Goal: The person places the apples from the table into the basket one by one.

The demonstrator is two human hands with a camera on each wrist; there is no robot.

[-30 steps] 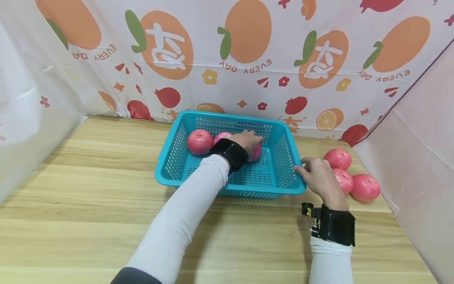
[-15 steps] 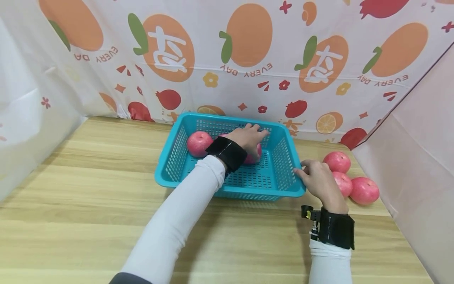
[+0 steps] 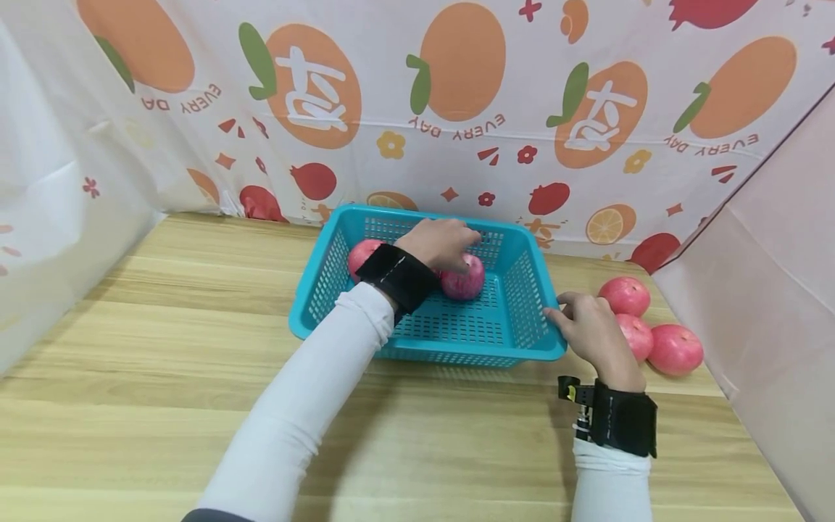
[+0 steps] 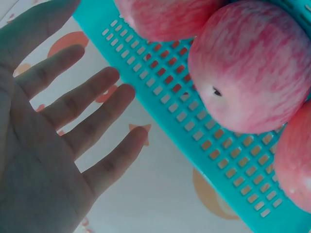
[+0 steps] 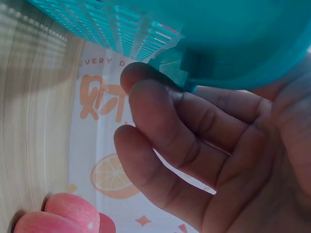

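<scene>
A blue plastic basket (image 3: 502, 355) with perforated walls holds red apples. One apple (image 3: 464, 278) lies near its middle, just below my left hand (image 3: 440, 244); another apple (image 3: 362, 255) shows at the left. The left wrist view shows three apples, including a streaked apple (image 4: 250, 68) with a dark dimple. My left hand is over the basket, its fingers straight and spread, nothing held. At the basket's right end my right hand (image 3: 593, 330) grips the rim, thumb on top; in the right wrist view its fingers (image 5: 160, 116) curl under the rim (image 5: 243, 77).
Right of the basket, several apples (image 3: 675, 349) sit grouped on the wooden table (image 3: 163, 362), close beside my right hand. A fruit-print cloth (image 3: 404, 167) hangs behind the basket, and a pale panel (image 3: 770, 290) borders the right side.
My left hand has come off the apple near the basket's middle and shifted left, uncovering more of that apple. My right hand stays on the rim.
</scene>
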